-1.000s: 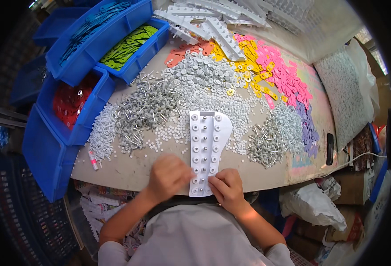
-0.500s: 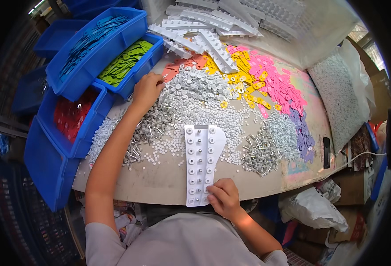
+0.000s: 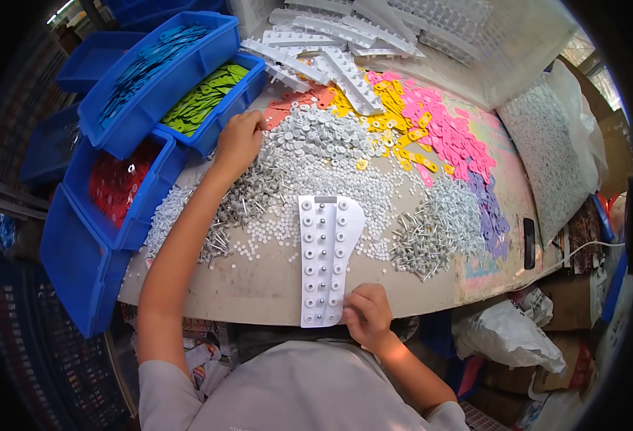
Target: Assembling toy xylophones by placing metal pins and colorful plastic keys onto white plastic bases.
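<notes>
A white plastic strip-shaped holder (image 3: 323, 269) lies at the table's front edge. Ring-shaped white pieces line its two sides, and metal-tipped studs run down its middle channel. Beside its lower right edge, my right hand (image 3: 369, 312) has its fingers curled in; what they hold, if anything, is too small to make out. Farther away, my left hand (image 3: 239, 144) reaches to the salmon flat pieces (image 3: 298, 103) next to the heap of white round caps (image 3: 316, 133). Its fingers are bent together and their tips are partly hidden, so any piece in them cannot be seen.
Blue bins (image 3: 115, 144) on the left hold blue, green and red pieces. Yellow (image 3: 410, 136), pink (image 3: 449, 136) and purple pieces (image 3: 487, 215) lie in heaps, with metal-shanked pins (image 3: 424, 248) nearby. More white holders (image 3: 352, 79) are piled behind. A black phone-like object (image 3: 529, 244) sits at right.
My right hand has drawn slightly to the right, from over the holder's edge to beside it. My left hand stays by the salmon pieces, its fingers shifted a little. The view has moved slightly.
</notes>
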Available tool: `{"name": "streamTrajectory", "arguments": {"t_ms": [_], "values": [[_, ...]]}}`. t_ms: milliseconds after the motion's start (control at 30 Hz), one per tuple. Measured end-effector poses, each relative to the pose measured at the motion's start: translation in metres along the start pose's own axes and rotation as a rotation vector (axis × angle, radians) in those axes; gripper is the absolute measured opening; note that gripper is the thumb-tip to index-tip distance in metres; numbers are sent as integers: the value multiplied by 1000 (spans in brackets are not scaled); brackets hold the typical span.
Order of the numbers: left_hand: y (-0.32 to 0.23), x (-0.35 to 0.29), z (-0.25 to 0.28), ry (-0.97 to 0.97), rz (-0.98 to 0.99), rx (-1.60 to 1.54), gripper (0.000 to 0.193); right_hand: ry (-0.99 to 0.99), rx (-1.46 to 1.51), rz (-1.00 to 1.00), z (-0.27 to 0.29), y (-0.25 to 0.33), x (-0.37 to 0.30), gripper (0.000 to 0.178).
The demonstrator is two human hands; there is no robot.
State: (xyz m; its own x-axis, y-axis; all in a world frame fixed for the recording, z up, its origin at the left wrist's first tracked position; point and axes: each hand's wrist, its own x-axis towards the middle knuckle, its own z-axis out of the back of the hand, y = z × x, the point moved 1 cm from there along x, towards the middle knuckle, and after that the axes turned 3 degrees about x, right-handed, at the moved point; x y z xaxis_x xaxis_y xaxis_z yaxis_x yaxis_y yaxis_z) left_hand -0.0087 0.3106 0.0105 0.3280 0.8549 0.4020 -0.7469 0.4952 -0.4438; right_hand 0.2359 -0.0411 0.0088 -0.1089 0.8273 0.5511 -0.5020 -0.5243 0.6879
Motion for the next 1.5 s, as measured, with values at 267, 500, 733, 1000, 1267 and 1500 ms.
{"name": "streamTrajectory", "arguments": {"t_ms": [267, 500, 733, 1000, 1267, 1500], "values": [[-118, -108, 65, 104, 103, -563, 11, -99, 1, -110, 10, 31, 30, 35], [-191, -204, 82, 333, 189, -824, 15, 66, 159, -37, -2, 41, 46, 33], [-185, -234, 84, 349, 299, -781, 14, 145, 184, -505, 11, 50, 35, 7], [-185, -257, 69, 307, 118, -534, 9, 321, 52, -475, 14, 45, 18, 8], [-189, -263, 61, 227, 119, -466, 11, 266, -88, -369, 6, 45, 18, 14], [-180, -277, 53, 11, -217, -286, 24, 214, -133, -291, -3, 38, 4, 18]]}}
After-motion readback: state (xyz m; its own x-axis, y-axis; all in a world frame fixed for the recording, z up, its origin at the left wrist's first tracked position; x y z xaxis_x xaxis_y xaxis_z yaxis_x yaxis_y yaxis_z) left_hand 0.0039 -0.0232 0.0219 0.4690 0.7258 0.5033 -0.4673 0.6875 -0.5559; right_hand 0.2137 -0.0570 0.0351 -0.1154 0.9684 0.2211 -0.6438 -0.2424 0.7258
